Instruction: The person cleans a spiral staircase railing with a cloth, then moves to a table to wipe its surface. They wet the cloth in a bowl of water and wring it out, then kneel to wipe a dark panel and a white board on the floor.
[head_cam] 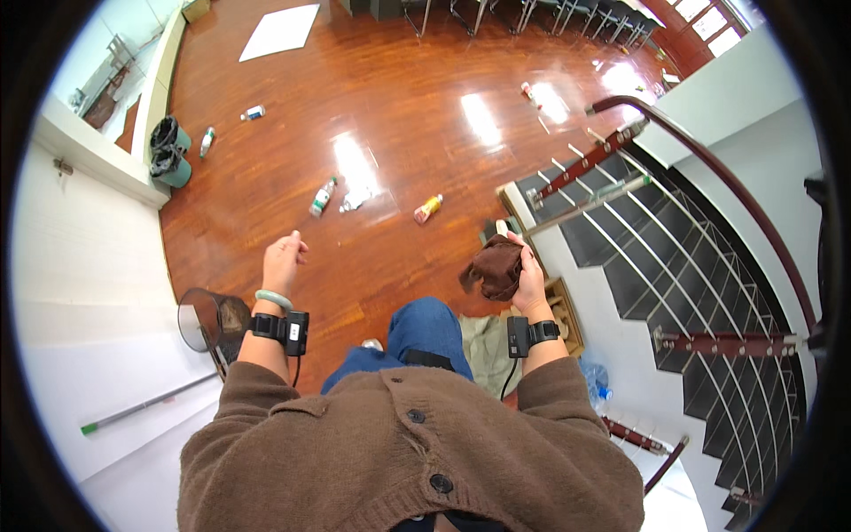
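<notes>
A crumpled dark brown cloth (497, 267) is held in my right hand (529, 276), in front of me on the right. My left hand (284, 258) is raised over the wooden floor with its fingers curled together, and nothing shows in it. Beyond the hands, a clear plastic bottle with a green cap (323, 198) lies on the floor beside a crumpled silvery wrapper (356, 199). A bottle with a yellow and red label (428, 209) lies further right. An olive-grey cloth (490, 346) is beside my right knee.
A mesh wastebasket (233, 326) stands by the left wall, and two lined green bins (174, 167) farther off. More bottles (253, 113) lie about. A staircase with a curved handrail (731, 179) drops away at right, near a wooden box (565, 316). Chairs (572, 16) line the far side.
</notes>
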Motion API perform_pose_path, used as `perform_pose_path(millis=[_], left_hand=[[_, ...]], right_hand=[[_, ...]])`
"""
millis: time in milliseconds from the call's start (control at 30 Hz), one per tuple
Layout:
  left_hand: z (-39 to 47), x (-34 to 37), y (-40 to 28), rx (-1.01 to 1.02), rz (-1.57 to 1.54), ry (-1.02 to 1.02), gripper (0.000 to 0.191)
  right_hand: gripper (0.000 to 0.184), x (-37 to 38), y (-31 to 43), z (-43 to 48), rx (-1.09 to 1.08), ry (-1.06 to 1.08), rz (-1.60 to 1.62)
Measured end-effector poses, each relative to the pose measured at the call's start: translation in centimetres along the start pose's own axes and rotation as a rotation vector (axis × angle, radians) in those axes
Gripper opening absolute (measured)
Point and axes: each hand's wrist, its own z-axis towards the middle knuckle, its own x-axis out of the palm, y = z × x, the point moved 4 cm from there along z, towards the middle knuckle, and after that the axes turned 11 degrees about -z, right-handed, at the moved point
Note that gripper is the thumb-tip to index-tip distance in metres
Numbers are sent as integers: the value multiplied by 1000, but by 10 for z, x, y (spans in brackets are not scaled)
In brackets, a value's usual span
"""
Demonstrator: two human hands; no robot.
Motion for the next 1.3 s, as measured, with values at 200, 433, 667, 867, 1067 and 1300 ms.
perform_pose_path(millis=[200,433,667,867,1067,1300], left_hand=[[116,52,-39,64,-26,-14,40],[245,114,-105,114,-80,-207,36],[365,140,-144,124,-88,-218,31],[531,123,-142,65,-77,-247,26],[722,114,-200,71,-52,-154,23],[882,137,-244,23,-124,-44,23]], right_hand=[[46,27,62,156,-51,167,-5],[44,77,166,333,-9,466,-73],[41,143,225,497,-68,420,-406],[40,180,239,639,-96,385,-418],[41,209,297,765,-148,175,-528],[39,234,329,898,-49,50,-359]])
